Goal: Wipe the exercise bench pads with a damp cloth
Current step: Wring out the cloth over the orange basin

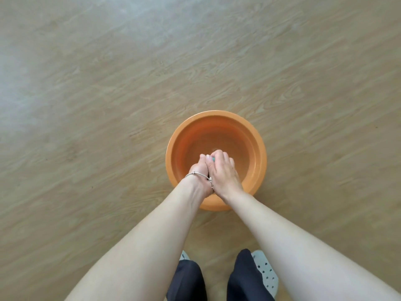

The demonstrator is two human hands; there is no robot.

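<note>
Head view. Orange basin (259,148) on wood floor (108,83), just ahead of feet. Left hand (198,168) and right hand (224,172) pressed side by side over basin, both clenched round cloth (213,159); only a teal sliver of it showing between fingers. Bracelet (195,173) on left wrist. Dark trousers (188,281) and grey perforated shoes (265,272) at bottom edge.

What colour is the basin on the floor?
The basin is plain orange, shown best in the head view.
</note>
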